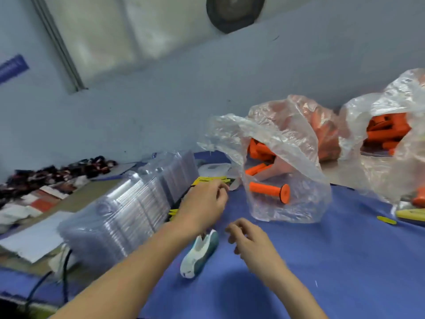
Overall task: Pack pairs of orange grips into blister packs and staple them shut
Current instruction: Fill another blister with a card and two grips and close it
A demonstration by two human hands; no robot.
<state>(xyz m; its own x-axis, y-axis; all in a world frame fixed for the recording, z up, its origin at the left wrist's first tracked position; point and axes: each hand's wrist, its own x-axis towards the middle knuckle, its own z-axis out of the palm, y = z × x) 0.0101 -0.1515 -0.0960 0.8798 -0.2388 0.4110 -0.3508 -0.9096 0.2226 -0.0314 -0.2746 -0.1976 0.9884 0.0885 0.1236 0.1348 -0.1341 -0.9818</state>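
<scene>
A clear plastic bag [287, 203] lies open on the blue table with several orange grips in it; one orange grip [269, 189] lies at its mouth. A second bag of orange grips [386, 132] stands at the right. A long stack of clear blister packs [128, 206] lies at the left. Yellow insert cards [210, 180] lie behind it. My left hand [203, 206] reaches over the cards beside the stack, fingers loosely curled, holding nothing that I can see. My right hand [249, 240] hovers above the table with relaxed curled fingers, empty. A white and teal stapler [200, 254] lies between my forearms.
A blue cloth [333, 261] covers the table. More yellow cards [411, 214] lie at the right edge. Printed cards and papers [46, 180] are piled at the far left, with cables [57, 279] below them. A grey wall stands close behind.
</scene>
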